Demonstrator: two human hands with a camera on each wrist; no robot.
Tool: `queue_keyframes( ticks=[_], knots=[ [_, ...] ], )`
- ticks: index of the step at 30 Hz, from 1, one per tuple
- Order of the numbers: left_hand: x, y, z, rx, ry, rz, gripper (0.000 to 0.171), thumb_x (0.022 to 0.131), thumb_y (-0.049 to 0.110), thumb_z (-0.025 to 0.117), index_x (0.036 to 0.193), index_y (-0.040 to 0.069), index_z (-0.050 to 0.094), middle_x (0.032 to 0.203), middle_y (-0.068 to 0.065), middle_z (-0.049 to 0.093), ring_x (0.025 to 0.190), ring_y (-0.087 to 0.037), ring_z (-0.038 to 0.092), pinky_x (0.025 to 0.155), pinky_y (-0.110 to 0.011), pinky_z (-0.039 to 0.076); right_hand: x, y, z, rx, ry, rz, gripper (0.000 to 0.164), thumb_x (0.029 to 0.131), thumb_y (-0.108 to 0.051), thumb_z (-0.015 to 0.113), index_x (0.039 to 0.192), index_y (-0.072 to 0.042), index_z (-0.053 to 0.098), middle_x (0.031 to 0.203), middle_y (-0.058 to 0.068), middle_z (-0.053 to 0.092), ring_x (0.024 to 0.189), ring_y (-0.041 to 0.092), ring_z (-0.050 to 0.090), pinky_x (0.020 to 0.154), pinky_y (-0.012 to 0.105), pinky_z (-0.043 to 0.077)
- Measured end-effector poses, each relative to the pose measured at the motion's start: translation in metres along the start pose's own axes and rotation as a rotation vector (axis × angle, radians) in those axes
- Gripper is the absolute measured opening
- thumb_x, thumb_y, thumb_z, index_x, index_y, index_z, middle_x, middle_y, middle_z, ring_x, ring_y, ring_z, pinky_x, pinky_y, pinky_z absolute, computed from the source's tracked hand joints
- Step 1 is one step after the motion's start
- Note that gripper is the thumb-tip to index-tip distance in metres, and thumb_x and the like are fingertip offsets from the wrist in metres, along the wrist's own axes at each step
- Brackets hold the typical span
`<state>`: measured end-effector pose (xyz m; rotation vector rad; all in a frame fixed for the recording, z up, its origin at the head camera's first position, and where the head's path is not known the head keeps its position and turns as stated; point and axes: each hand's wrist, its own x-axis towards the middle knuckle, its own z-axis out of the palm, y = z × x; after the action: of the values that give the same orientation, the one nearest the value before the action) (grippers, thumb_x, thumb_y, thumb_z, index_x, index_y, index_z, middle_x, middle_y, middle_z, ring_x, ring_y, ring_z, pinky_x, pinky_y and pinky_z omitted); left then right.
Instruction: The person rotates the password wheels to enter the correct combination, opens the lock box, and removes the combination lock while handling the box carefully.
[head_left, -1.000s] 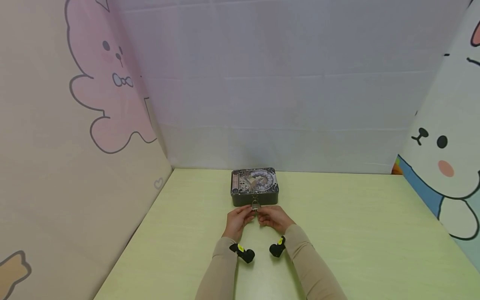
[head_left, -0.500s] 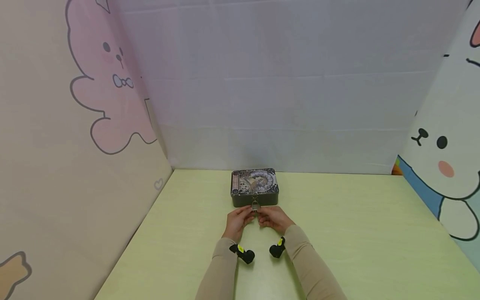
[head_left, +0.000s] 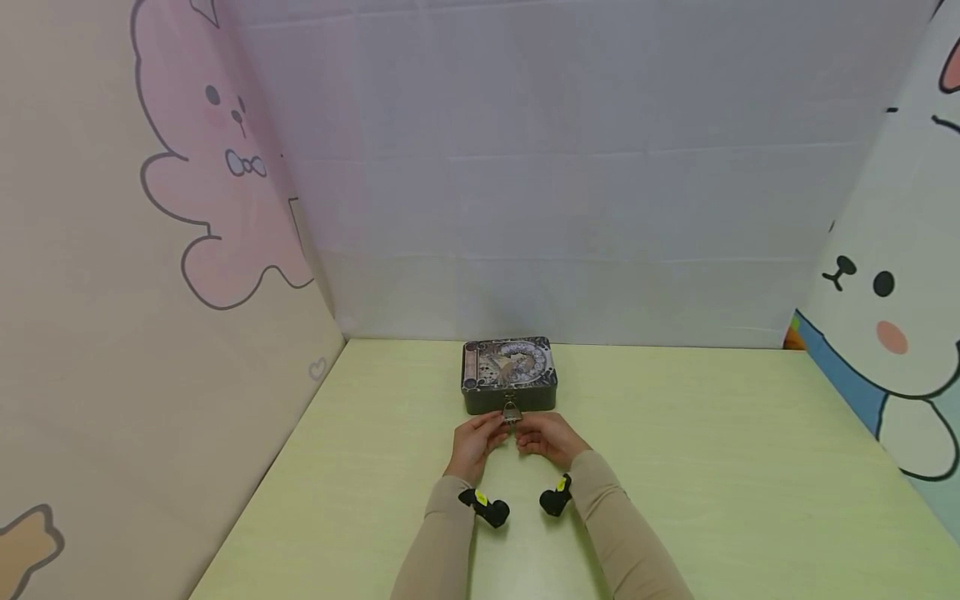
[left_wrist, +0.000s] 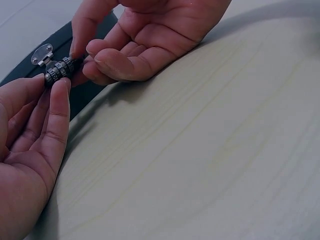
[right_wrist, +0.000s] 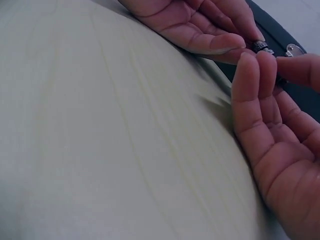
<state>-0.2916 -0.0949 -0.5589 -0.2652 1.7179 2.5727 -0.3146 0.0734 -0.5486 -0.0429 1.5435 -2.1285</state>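
A small combination padlock (head_left: 512, 413) hangs from the metal clasp (left_wrist: 44, 54) on the front of a dark tin box (head_left: 510, 375) with a patterned lid. Its lettered dials show in the left wrist view, where the padlock (left_wrist: 60, 70) lies between both hands' fingertips. My left hand (head_left: 472, 442) pinches one end of it between thumb and fingers. From the other side my right hand (head_left: 553, 437) pinches the opposite end, its remaining fingers loosely curled. In the right wrist view my right hand (right_wrist: 285, 135) hides much of the padlock (right_wrist: 262, 47).
The box stands on a pale yellow-green table (head_left: 675, 467), near its back edge. A plain whitish cloth (head_left: 570, 208) hangs behind. Cartoon-printed panels (head_left: 225, 167) flank the table on both sides. Black wrist cameras (head_left: 491, 510) are strapped over the beige sleeves.
The padlock has tilted slightly, and its lower, dial side shows more in the head view. Both hands keep almost the same place, and the box has not moved.
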Motion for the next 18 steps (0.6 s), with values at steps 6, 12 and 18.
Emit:
queue_keyframes(
  ticks=[6,12,18],
  knots=[
    [-0.0022,0.0003,0.0003,-0.01,-0.016,0.034,0.023,0.093,0.002,0.069,0.112,-0.01,0.069,0.091,-0.012,0.072,0.079,-0.013,0.069,0.069,-0.022,0.058,0.0011,0.0025,-0.0008,-0.038,-0.006,-0.01,0.024,0.099,0.001,0.056,0.119,0.012,0.057,0.076,0.004,0.063,0.064,0.009,0.061,0.061,0.023,0.056],
    [0.0035,-0.0001,0.0015,-0.007,0.019,-0.03,0.029,0.096,-0.002,0.063,0.121,-0.015,0.062,0.087,-0.007,0.071,0.078,-0.012,0.069,0.069,-0.023,0.058,0.002,0.0036,-0.0005,-0.043,-0.005,-0.016,0.006,0.099,0.0,0.056,0.099,0.002,0.062,0.078,0.004,0.063,0.064,0.009,0.061,0.061,0.023,0.056],
    [0.0031,-0.0002,0.0015,-0.013,0.003,-0.033,0.032,0.097,-0.002,0.061,0.125,-0.016,0.059,0.087,-0.005,0.071,0.078,-0.011,0.068,0.07,-0.023,0.059,0.0005,0.0026,-0.0001,-0.046,-0.002,-0.023,0.01,0.099,-0.001,0.057,0.092,-0.003,0.064,0.076,0.004,0.063,0.064,0.009,0.061,0.06,0.023,0.056]
  ],
)
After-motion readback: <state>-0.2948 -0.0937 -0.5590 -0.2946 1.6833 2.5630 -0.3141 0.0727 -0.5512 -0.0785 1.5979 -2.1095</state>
